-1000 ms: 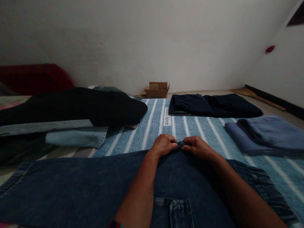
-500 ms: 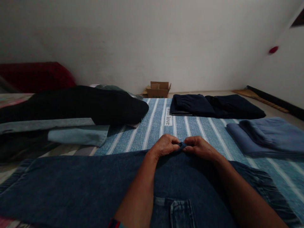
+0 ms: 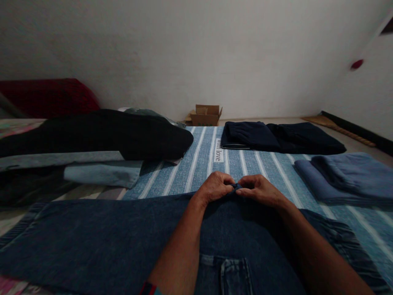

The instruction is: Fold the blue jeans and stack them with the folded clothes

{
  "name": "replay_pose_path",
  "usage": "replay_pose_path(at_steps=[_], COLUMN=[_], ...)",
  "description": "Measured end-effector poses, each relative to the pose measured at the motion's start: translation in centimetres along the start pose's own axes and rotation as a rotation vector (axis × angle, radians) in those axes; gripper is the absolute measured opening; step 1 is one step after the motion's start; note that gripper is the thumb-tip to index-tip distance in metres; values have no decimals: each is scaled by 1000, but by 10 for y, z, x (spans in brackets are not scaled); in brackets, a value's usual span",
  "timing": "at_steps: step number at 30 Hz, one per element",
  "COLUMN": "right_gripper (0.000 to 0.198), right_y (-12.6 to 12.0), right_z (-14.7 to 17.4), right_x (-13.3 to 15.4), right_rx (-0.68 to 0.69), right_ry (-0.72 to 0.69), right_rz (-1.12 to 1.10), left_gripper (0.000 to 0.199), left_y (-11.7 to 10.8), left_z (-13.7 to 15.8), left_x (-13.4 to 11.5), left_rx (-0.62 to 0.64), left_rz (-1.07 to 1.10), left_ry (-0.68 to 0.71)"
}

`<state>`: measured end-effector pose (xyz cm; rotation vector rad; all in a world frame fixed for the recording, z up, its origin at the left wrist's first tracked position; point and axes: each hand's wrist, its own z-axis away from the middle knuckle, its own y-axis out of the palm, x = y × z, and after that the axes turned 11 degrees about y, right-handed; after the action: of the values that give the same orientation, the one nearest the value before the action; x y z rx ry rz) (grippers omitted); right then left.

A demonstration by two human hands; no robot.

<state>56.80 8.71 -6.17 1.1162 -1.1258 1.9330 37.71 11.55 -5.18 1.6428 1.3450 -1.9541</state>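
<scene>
A pair of dark blue jeans (image 3: 101, 233) lies sideways across the bed in front of me, its gathered waistband (image 3: 340, 235) at the right and its ribbed cuff at the left. My left hand (image 3: 216, 187) pinches the far edge of the jeans near the middle. Close beside it, my right hand (image 3: 259, 189) grips the same edge, thumb and fingers pressed together. A small twist of denim shows between the two hands. Nearer to me, a patch pocket (image 3: 235, 272) is visible on the jeans.
Striped blue bedding (image 3: 196, 164) spreads beyond the jeans. At the left lies a heap of clothes with a black garment (image 3: 123, 133) on top. Folded dark trousers (image 3: 276, 137) and folded lighter blue trousers (image 3: 353, 176) rest at the right. A cardboard box (image 3: 206, 115) stands by the wall.
Both hands keep their pinch on the far edge of the jeans and have hardly moved. The view has shifted very slightly.
</scene>
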Motion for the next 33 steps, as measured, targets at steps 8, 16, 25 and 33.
replay_pose_path(at_steps=[8, 16, 25, 33], right_gripper=[16, 18, 19, 15], right_y=[2, 3, 2, 2], right_z=[-2, -3, -2, -3], right_x=[-4, -4, -2, -1], right_rx=[-3, -16, -2, -78], right_ry=[-15, -22, -16, -38], right_rz=[-90, -164, -168, -56], left_gripper=[14, 19, 15, 14], left_y=[-1, -3, 2, 3], left_z=[1, 4, 0, -1], left_x=[2, -1, 1, 1], left_rx=[8, 35, -28, -50], left_rz=[78, 182, 59, 69], left_ry=[-18, -54, 38, 42])
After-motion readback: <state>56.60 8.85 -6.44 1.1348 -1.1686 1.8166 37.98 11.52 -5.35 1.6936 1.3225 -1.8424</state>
